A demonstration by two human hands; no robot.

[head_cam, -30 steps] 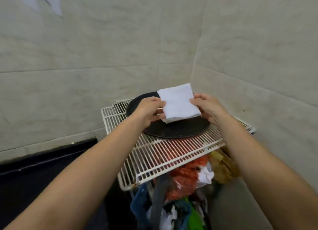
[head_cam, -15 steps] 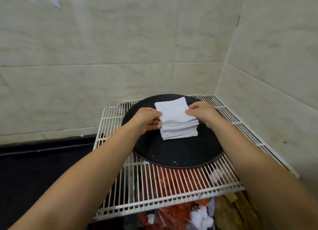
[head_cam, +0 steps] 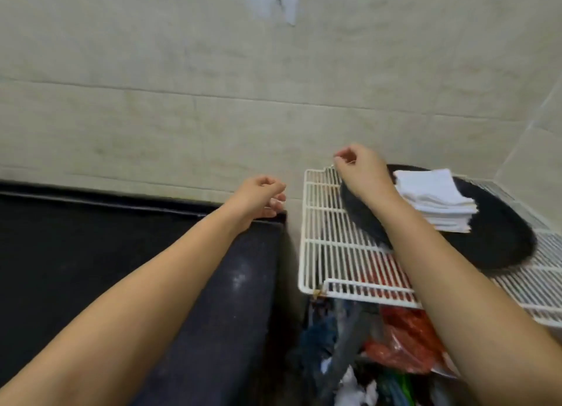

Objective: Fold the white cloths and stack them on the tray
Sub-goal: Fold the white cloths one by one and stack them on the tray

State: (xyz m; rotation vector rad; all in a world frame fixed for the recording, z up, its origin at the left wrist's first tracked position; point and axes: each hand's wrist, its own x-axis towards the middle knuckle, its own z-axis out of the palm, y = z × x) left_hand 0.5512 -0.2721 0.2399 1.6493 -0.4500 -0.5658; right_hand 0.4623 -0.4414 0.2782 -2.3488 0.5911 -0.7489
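A stack of folded white cloths (head_cam: 435,200) sits squared on the round black tray (head_cam: 486,241), which rests on the white wire rack (head_cam: 331,253); that much looks done; no unfolded cloth shows, so what remains cannot be judged. The left hand (head_cam: 260,197) hangs loosely curled and empty above the dark surface (head_cam: 91,253); the right hand (head_cam: 363,173) hovers over the rack's far corner, grip curled, seemingly empty, though its palm is hidden; clutter below the rack is blurred.
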